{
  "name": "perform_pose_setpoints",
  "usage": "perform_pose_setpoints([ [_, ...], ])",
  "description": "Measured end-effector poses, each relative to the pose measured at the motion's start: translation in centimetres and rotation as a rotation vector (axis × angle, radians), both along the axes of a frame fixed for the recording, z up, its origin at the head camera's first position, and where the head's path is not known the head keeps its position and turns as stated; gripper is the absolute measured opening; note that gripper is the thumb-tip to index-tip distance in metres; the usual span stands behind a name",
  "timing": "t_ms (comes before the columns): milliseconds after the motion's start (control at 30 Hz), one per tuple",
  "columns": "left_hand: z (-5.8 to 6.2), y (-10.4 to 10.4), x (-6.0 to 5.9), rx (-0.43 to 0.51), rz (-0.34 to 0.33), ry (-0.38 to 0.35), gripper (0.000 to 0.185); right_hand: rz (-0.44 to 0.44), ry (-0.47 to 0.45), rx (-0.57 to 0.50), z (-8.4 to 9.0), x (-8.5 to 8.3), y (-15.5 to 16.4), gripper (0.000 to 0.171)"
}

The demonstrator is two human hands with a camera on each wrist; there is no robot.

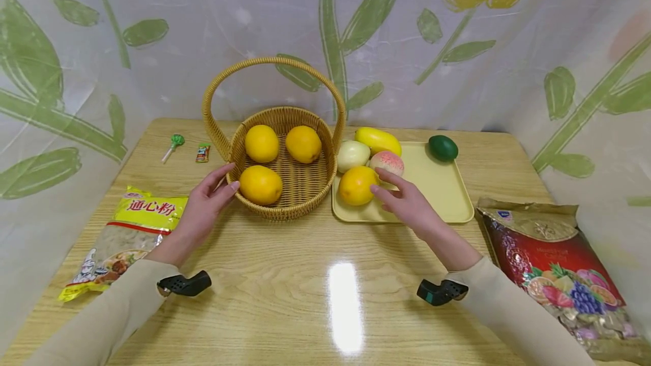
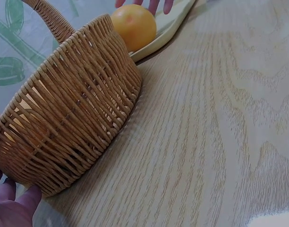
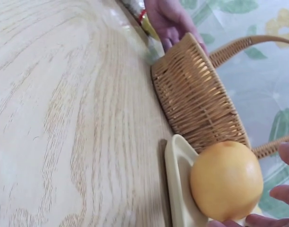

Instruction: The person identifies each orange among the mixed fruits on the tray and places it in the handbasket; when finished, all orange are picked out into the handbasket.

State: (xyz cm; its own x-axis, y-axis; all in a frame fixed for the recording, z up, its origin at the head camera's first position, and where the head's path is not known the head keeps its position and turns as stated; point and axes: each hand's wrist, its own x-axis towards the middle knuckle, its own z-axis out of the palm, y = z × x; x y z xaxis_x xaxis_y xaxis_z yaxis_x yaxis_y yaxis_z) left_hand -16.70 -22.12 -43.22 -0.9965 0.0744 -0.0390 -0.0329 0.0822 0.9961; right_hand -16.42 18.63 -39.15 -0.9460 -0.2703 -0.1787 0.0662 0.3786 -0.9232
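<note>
Bright, even light from above fills all three views. In the head view a white streak of glare sits low and centre on the table (image 1: 346,309); shadows are soft and short, darkest under the basket (image 1: 285,185) and the tray (image 1: 437,185). Straight lines bow toward the head view's edges, a wide-lens distortion. The left wrist view has glare at its lower right corner, and the near fingers at lower left are blurred. In the right wrist view the fingers at the right edge are soft.
</note>
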Motion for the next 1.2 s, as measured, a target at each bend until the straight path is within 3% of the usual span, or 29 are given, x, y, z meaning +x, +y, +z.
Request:
perform_pose_setpoints([
  [633,-0.1,-0.1,-0.1,0.016,-0.01,-0.008,0.062,-0.01,0.046,0.047,-0.5,-0.9,-1.7,0.062],
  [933,0.0,-0.1,0.0,0.016,-0.003,-0.018,0.064,-0.043,0.198,0.072,-1.4,-1.8,-3.5,0.06],
  [1200,0.0,-0.1,0.0,0.026,-0.001,-0.023,0.064,-0.086,0.238,0.154,-1.8,-2.3,-4.5,0.059],
])
